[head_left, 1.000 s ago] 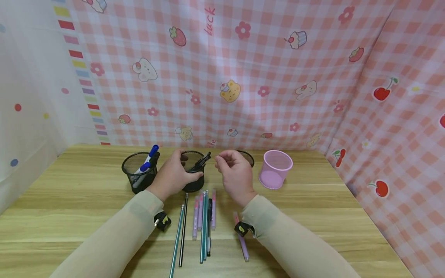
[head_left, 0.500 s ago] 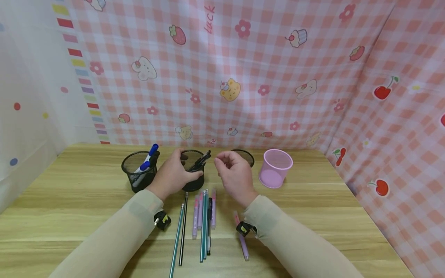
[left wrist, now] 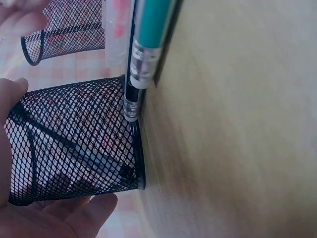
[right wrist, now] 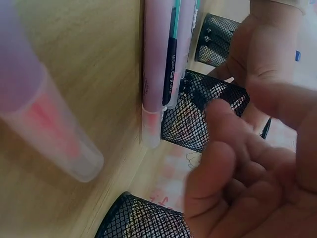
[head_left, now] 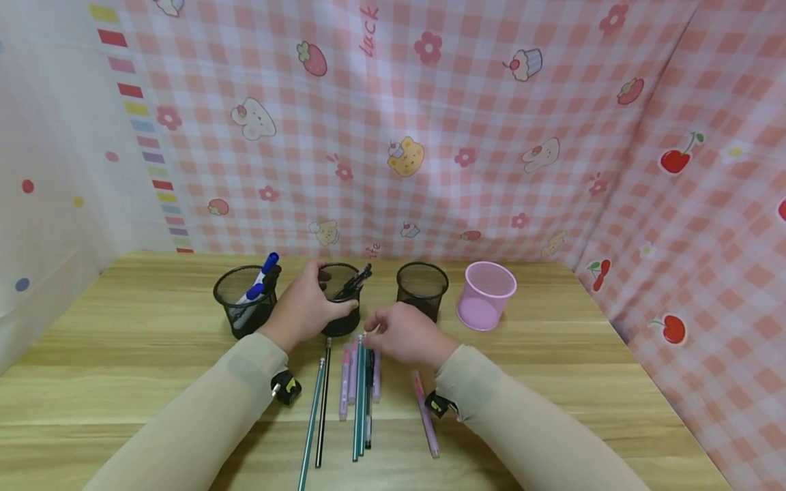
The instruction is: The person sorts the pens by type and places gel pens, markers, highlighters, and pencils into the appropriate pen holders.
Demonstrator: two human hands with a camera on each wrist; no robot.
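My left hand (head_left: 307,304) is curled round a black mesh pen cup (head_left: 342,324), which holds several black pens (head_left: 356,281). In the left wrist view, thumb and fingers lie on opposite sides of that cup (left wrist: 79,144). My right hand (head_left: 408,334) hovers over the top ends of the pens and pencils lying on the table, its fingers bent loosely and holding nothing in the right wrist view. Below it lie teal pencils (head_left: 358,409), a black pen (head_left: 370,389) and lilac highlighters (head_left: 344,395). A teal pencil (head_left: 312,426) and a black pencil (head_left: 323,416) lie left of them.
Left stands a black mesh cup (head_left: 236,307) with blue-capped markers (head_left: 268,266). Another black mesh cup (head_left: 422,281) and a pink cup (head_left: 482,310) stand right, with nothing seen inside. A lone highlighter (head_left: 426,419) lies near my right wrist. A checked cloth (head_left: 430,123) hangs behind.
My right hand has moved down and toward me, from beside the pen cup to above the pencils, uncovering the black mesh cup behind it. The left hand keeps its grip.
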